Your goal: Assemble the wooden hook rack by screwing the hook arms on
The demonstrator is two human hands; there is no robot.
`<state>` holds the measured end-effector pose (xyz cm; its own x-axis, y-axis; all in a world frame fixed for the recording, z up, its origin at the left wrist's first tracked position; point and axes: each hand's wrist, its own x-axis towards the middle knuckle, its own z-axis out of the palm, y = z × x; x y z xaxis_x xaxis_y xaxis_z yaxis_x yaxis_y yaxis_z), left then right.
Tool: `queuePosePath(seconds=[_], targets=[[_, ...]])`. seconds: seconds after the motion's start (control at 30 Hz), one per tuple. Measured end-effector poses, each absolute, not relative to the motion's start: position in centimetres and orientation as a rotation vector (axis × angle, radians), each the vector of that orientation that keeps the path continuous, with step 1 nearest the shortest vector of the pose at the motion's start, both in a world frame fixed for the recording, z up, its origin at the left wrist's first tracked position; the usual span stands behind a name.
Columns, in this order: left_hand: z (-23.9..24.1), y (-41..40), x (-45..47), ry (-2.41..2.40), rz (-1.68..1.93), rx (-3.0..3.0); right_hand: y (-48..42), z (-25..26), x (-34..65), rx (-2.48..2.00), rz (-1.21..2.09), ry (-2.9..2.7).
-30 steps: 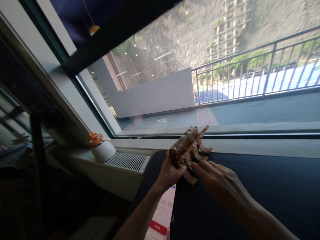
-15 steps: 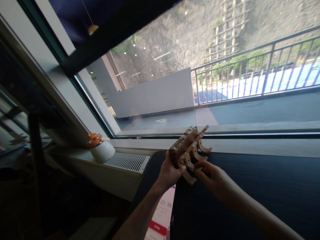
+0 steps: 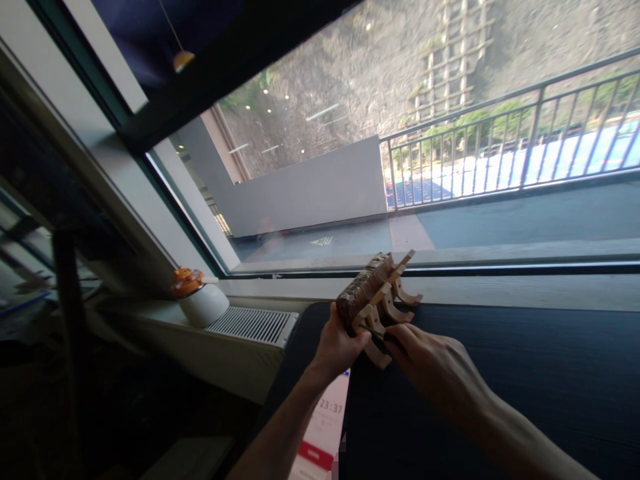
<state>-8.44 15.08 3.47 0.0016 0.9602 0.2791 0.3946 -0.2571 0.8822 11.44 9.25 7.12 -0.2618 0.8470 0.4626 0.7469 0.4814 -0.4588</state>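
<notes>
My left hand (image 3: 336,345) is closed around the near end of a wooden model (image 3: 376,297), a brown slatted block with pale curved legs, held just above the dark table (image 3: 525,373). My right hand (image 3: 429,363) pinches a small dark part against the model's near leg; I cannot make out what that part is. The two hands nearly touch at the model's lower end.
A phone (image 3: 325,430) with a lit timer screen lies at the table's near left edge. On the window sill stand a white pot with an orange lid (image 3: 199,298) and a vent grille (image 3: 253,324). A large window with a balcony railing lies beyond.
My right hand's fingers have curled in from stretched out to a pinch at the model's near leg. The left hand and model stay put. The phone timer has counted up.
</notes>
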Motion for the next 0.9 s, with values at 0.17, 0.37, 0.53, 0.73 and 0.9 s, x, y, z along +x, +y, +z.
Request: queuePosePath(seconds=[0.17,0.37,0.53,0.73,0.9], targets=[[4.0,14.8,-8.4,1.4,1.209,1.685,10.7,6.5,11.8,-1.337,0.522,-1.961],[4.2,14.8,-8.5,1.396,1.199,1.677,11.1,6.1,11.8,-1.301,0.624,-1.918],[3.6,15.0,-8.7,1.29,1.202,1.708,9.3,7.4,11.6,-1.279,0.431,-1.97],[3.5,15.0,-8.7,1.401,1.185,1.744,8.7,8.2,11.3,-1.226,0.252,-2.048],[3.5,15.0,-8.6,1.387,1.194,1.716,9.2,7.7,11.4,-1.277,0.341,-1.971]])
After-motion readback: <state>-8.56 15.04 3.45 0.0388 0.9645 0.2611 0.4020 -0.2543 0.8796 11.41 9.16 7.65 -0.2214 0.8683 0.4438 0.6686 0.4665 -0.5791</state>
